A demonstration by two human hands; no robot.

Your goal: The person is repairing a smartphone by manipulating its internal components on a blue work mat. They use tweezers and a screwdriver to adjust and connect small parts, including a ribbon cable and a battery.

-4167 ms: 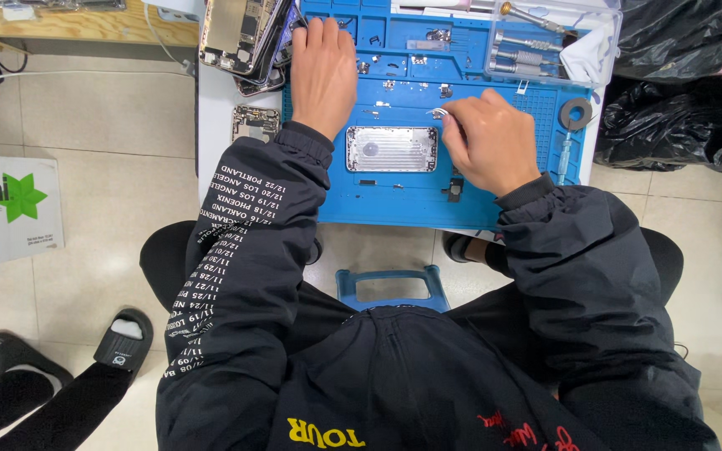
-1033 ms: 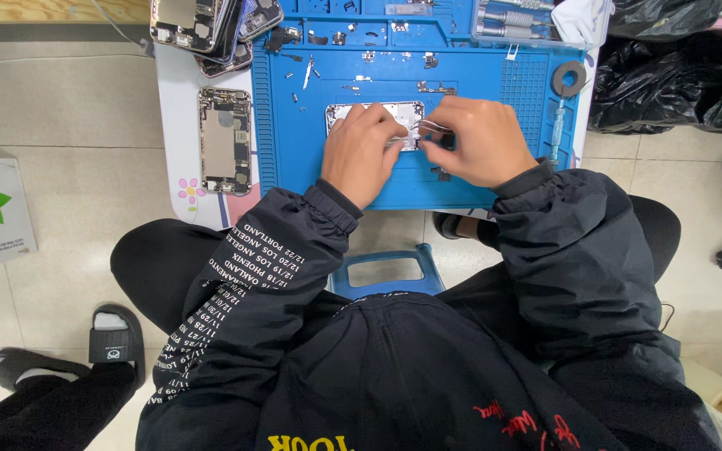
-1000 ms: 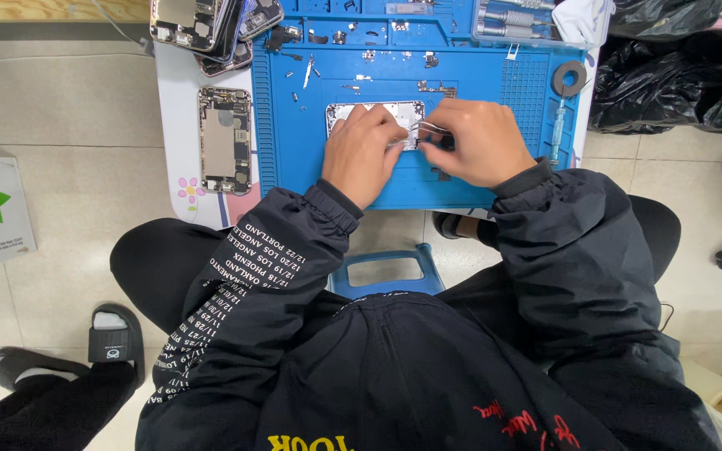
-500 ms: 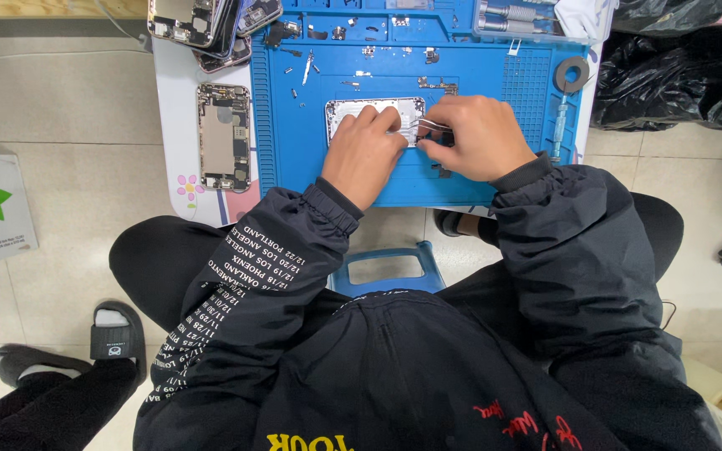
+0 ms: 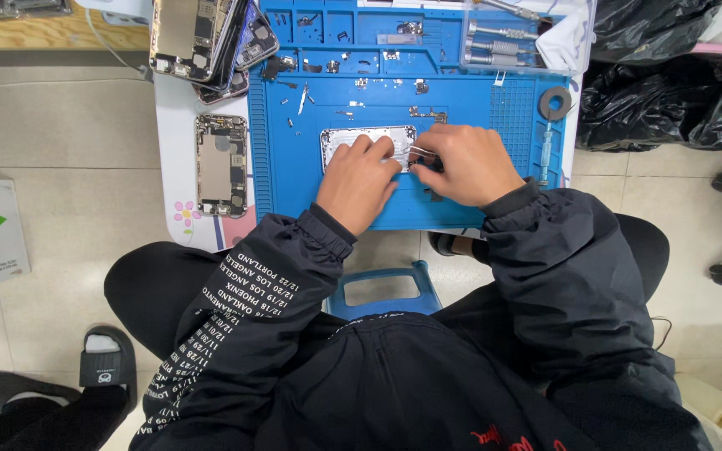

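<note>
Two hands: both are on the blue mat (image 5: 294, 179), at a silver phone shell (image 5: 359, 135) that lies near the middle of the mat.
Left hand (image 5: 359, 182): it lies flat on the lower part of the shell, fingers spread over it and pressing down; it does not close around anything.
Right hand (image 5: 465, 164): it is at the right end of the shell, fingers pinched on thin metal tweezers (image 5: 419, 151); the tips of the tweezers touch the right edge of the shell.
Shell: only its upper strip and left corner show, the rest is under the hands.
Mat: small screws and metal parts are scattered on it above the shell.
Open phone (image 5: 221, 164): it lies on the white table (image 5: 175, 179), just left of the mat, with its inner parts up.
Phone stack (image 5: 202, 38): several opened phones are piled at the upper left corner of the mat.
Clear box (image 5: 521, 38): it stands on the upper right part of the mat, with screwdrivers inside.
Tape roll (image 5: 555, 103): a dark ring at the right edge of the mat, below the box.
Black bags (image 5: 670, 75): they are on the floor, to the right of the mat.
Stool (image 5: 383, 288): blue, it shows below the mat, between the knees of the person.
</note>
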